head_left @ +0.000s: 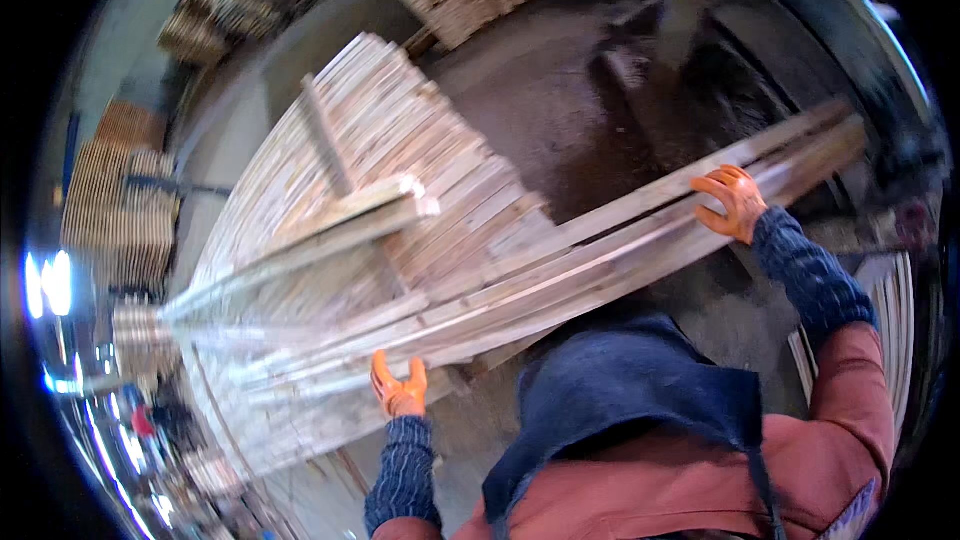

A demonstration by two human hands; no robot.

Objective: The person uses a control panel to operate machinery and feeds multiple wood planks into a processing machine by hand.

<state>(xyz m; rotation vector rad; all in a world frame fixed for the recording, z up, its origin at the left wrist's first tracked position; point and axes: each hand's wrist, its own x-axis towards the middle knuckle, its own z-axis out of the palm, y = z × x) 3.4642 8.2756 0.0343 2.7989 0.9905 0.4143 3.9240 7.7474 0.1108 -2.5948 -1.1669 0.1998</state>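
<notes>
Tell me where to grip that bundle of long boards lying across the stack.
Grip the bundle of long boards along its near long edge, hands wide apart, as the left hand and right hand sit now. It is long and slanted over the stack, so a spread grip likely steadies it.
</notes>
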